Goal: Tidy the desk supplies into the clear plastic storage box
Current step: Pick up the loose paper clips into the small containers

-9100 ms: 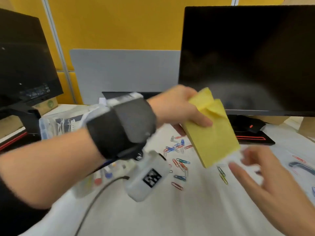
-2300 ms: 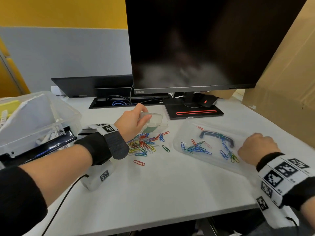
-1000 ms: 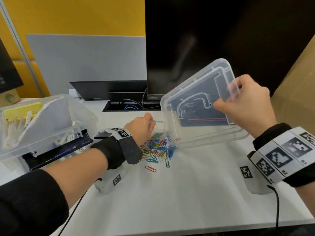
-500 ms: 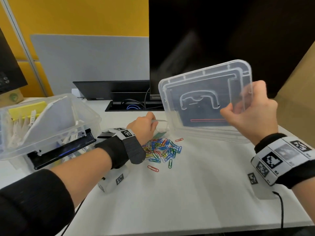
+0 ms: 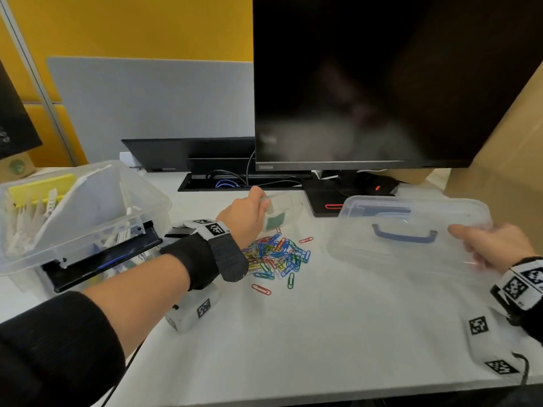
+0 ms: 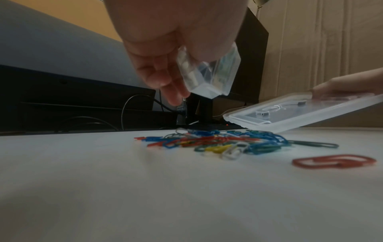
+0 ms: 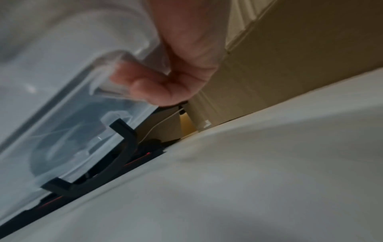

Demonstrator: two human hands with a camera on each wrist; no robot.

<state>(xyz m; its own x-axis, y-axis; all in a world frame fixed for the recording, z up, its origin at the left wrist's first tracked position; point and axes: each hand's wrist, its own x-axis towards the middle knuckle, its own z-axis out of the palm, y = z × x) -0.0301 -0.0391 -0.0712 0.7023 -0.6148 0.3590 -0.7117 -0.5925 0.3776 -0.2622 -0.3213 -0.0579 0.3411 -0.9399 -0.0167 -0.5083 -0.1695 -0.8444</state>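
Note:
A heap of coloured paper clips (image 5: 276, 257) (image 6: 228, 144) lies mid-desk. Just above and behind it my left hand (image 5: 245, 214) (image 6: 178, 49) grips a small clear plastic case (image 5: 282, 211) (image 6: 209, 72), tilted over the heap. My right hand (image 5: 490, 248) (image 7: 176, 81) pinches the right edge of the clear box lid (image 5: 408, 233) (image 6: 300, 113) (image 7: 68, 104) with the blue handle (image 5: 404, 235), held low and slanted over the desk. The clear storage box (image 5: 88, 230) stands at the left, holding yellow sticky notes (image 5: 41, 188) and white items.
A black monitor (image 5: 382, 83) on its stand rises behind the clips, with a cable tray (image 5: 229, 182) beside it. A cardboard box (image 5: 505, 160) walls the right side. A second screen (image 5: 14, 121) shows at far left. White desk surface (image 5: 323, 333) stretches in front.
My right hand has brought the lid down from upright in front of the monitor to a low, nearly flat slant at the right. The left hand stays by the clips with the case.

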